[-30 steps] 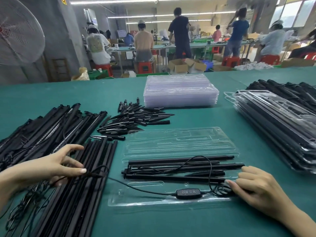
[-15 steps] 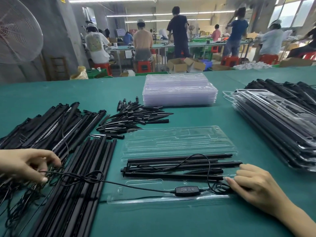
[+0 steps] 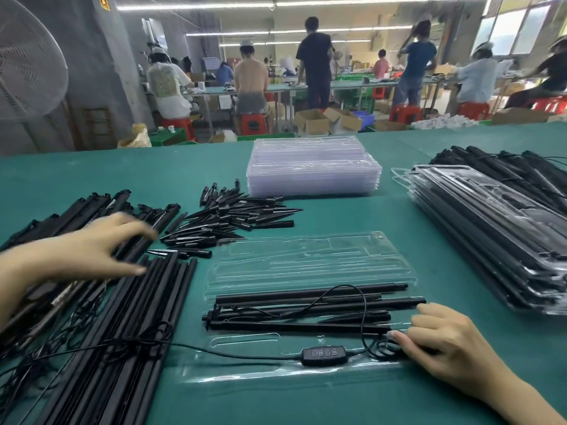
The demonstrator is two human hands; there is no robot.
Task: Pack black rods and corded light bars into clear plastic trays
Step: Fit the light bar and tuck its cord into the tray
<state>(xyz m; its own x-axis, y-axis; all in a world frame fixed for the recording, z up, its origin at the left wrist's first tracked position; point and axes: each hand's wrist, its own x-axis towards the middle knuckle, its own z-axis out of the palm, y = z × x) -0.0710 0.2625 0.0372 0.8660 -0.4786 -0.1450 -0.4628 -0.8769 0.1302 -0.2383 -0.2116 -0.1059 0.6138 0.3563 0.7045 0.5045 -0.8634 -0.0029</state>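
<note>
Centrally, R hand (image 3: pixel 441 342) is pinching the cord coil (image 3: pixel 387 346) against the tray (image 3: pixel 310 262) (keeping it tucked by the rods (image 3: pixel 306 308)); L hand (image 3: pixel 92 250), fingers spread, is reaching over the bar pile (image 3: pixel 92 216).

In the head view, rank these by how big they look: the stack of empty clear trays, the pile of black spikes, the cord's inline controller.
1. Tray stack, largest, although it lies farthest away.
2. Spike pile, a bit smaller in spread; it's close enough to leave some doubt.
3. Controller, clearly smallest, although nearest.
</note>
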